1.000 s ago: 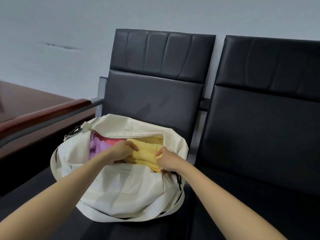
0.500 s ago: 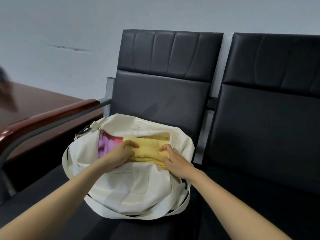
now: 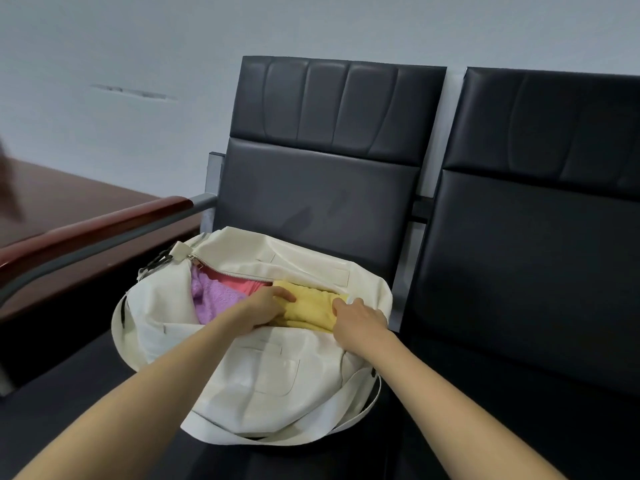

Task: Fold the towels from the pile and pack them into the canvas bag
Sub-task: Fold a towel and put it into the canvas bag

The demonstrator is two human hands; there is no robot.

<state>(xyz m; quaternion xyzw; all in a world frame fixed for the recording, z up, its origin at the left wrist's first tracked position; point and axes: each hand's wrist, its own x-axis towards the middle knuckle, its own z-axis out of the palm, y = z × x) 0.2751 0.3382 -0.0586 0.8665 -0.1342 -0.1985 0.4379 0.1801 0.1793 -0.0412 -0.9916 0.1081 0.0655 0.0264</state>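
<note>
A cream canvas bag (image 3: 263, 372) lies unzipped on the left black seat. Inside it sit a purple towel (image 3: 211, 299), a pink towel (image 3: 242, 282) behind it, and a folded yellow towel (image 3: 311, 308) at the right. My left hand (image 3: 265, 308) presses on the yellow towel's left end, fingers curled over its edge. My right hand (image 3: 358, 322) holds the towel's right end at the bag's opening, fingertips tucked inside and hidden. Both forearms reach in from below.
The bag's strap (image 3: 304, 434) loops over the seat front. A wood-topped armrest (image 3: 93, 226) on a grey rail runs at the left, with a brown table (image 3: 69, 195) beyond. A second black seat (image 3: 526, 306) stands to the right, against a pale wall.
The yellow towel has sunk lower into the bag under both hands. My view has shifted, so the bag and seats now appear further right.
</note>
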